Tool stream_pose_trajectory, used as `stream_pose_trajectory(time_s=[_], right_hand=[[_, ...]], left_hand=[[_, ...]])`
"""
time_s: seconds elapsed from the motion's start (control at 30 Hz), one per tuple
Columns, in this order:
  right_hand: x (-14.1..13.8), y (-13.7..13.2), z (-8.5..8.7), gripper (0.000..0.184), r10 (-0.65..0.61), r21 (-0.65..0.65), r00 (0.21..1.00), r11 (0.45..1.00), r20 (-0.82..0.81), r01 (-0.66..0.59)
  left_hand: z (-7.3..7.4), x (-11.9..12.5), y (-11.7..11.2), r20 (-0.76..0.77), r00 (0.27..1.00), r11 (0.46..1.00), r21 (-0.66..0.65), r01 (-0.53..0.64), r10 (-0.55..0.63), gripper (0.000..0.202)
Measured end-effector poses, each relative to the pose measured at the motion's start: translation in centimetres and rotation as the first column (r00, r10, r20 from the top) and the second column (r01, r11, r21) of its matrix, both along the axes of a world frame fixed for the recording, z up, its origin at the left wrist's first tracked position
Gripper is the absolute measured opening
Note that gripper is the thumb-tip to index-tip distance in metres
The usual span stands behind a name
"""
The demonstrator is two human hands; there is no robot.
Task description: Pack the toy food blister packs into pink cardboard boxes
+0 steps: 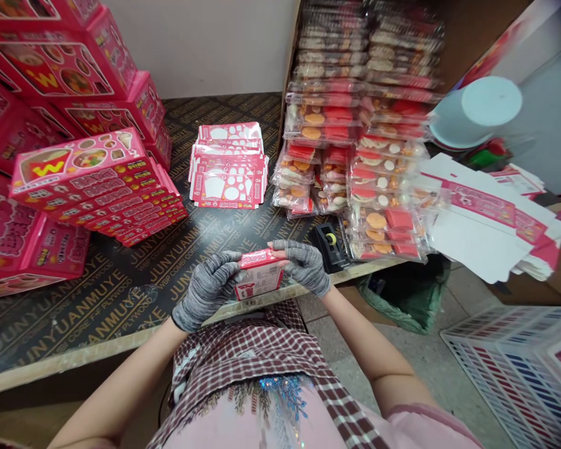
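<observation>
Between my hands, at the front edge of the table, is a small pink and white cardboard box [260,282]. My left hand [209,285], in a grey glove with bare fingertips, grips its left end. From the right, my right hand [305,265], gloved the same way, has its fingers closed on the box's upper right corner. The box's pink top side and printed front face show. Just beyond my right hand stands a black tape dispenser [330,246] with a yellow core. Printed pink box cards with white cut-out shapes [229,181] lie stacked farther back.
Pink boxes [107,181] are piled high at the left. Clear packets [383,181] fill an upright carton behind the dispenser. Flat unfolded cartons [481,218], a lined bin [402,299] and a plastic crate [509,362] are at the right.
</observation>
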State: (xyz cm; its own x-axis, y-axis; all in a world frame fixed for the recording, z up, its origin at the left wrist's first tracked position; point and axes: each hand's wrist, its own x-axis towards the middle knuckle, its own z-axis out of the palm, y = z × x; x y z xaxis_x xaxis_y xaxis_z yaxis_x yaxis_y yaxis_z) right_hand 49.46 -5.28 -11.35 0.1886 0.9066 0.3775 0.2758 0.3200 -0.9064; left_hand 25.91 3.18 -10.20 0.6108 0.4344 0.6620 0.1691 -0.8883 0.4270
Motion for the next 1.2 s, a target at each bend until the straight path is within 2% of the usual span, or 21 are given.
stream_pose_trajectory(time_s=[0.13,0.2,0.23,0.27,0.33,0.37,0.4,0.47,0.57,0.63,0.77,0.9,1.03,1.2], right_hand=[[-0.1,-1.7,-0.1,0.018,-0.052,0.068,0.994,0.997,0.094,0.046],[1.4,-2.8,-0.3,0.024,-0.194,0.078,0.976,0.979,0.098,0.186],[2.7,-3.5,-0.6,0.026,-0.315,0.077,0.944,0.948,0.101,0.308],[4.3,-4.4,-1.1,0.027,-0.449,0.072,0.886,0.893,0.116,0.444],[8.0,-6.3,-2.6,0.024,-0.668,0.052,0.72,0.739,0.186,0.672],[9.7,-7.2,-3.5,0.022,-0.718,0.022,0.654,0.677,0.239,0.735],[11.2,-8.0,-4.4,0.019,-0.731,-0.027,0.617,0.638,0.291,0.77],[13.4,-9.1,-6.3,0.016,-0.69,-0.15,0.617,0.612,0.378,0.776],[14.3,-9.2,-8.3,0.016,-0.602,-0.266,0.685,0.64,0.409,0.721],[14.2,-8.7,-9.0,0.018,-0.6,-0.264,0.694,0.65,0.397,0.713],[14.2,-8.1,-9.3,0.023,-0.669,-0.209,0.658,0.629,0.347,0.749],[13.9,-9.6,-9.8,0.026,-0.748,-0.189,0.604,0.574,0.273,0.797],[12.8,-11.3,-11.3,0.031,-0.784,-0.234,0.574,0.527,0.237,0.817],[11.7,-11.3,-12.7,0.034,-0.818,-0.259,0.529,0.473,0.224,0.842]], left_hand=[[0.9,2.6,-0.7,-0.117,0.993,0.995,0.095,0.019,-0.008,0.025],[1.2,3.7,-0.6,-0.137,0.99,0.992,0.109,0.057,-0.042,0.033],[1.3,4.0,-0.4,-0.136,0.99,0.992,0.11,0.06,-0.045,0.034],[1.2,4.1,-0.1,-0.137,0.99,0.993,0.109,0.052,-0.037,0.035],[0.8,4.2,0.7,-0.158,0.987,0.993,0.116,0.023,-0.004,0.037],[0.5,4.2,1.1,-0.173,0.985,0.99,0.138,0.015,0.009,0.039],[0.2,4.3,1.4,-0.188,0.982,0.985,0.17,0.013,0.019,0.04],[-0.4,4.7,1.6,-0.206,0.978,0.971,0.238,0.025,0.025,0.04],[-1.0,5.4,1.2,-0.187,0.982,0.956,0.29,0.053,0.002,0.039],[-1.2,5.8,0.8,-0.161,0.987,0.958,0.28,0.06,-0.015,0.039],[-1.3,6.0,0.8,-0.137,0.991,0.963,0.267,0.044,-0.007,0.038],[-1.3,5.8,1.5,-0.152,0.988,0.97,0.236,0.059,-0.023,0.037],[-1.7,6.0,1.8,-0.135,0.99,0.978,0.196,0.068,-0.041,0.042],[-2.1,6.3,2.0,-0.158,0.987,0.972,0.231,0.052,-0.016,0.042]])
